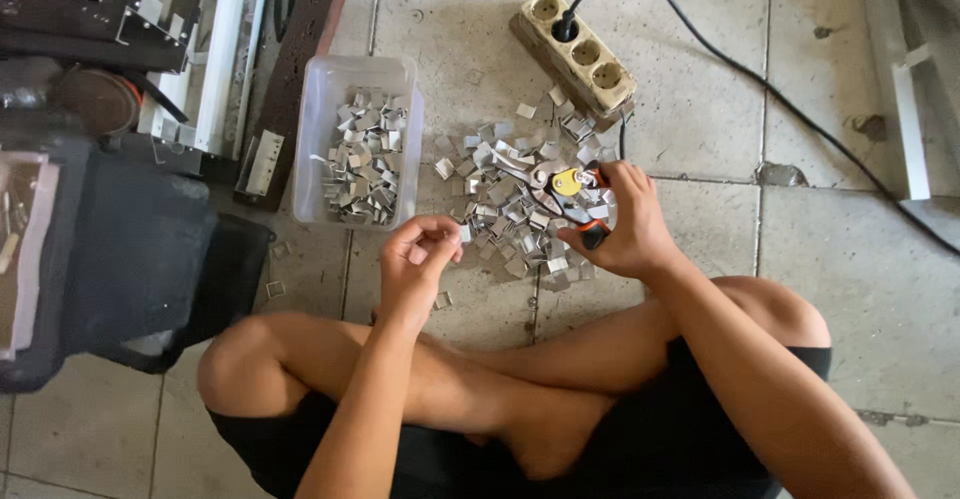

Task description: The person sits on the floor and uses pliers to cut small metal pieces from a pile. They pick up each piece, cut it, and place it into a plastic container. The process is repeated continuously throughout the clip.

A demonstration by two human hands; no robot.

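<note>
No labels, signs or screens showed; the nearest thing to a package was a clear plastic tub [310, 139], rectangular and lidless, which stood on the tiled floor [700, 109] left of the loose pile, part filled with small grey metal clips [365, 159]

The person wore black shorts [690, 429] and nothing below the knee: legs bare, both forearms bare, no sleeves, gloves or jewellery showing.
</note>
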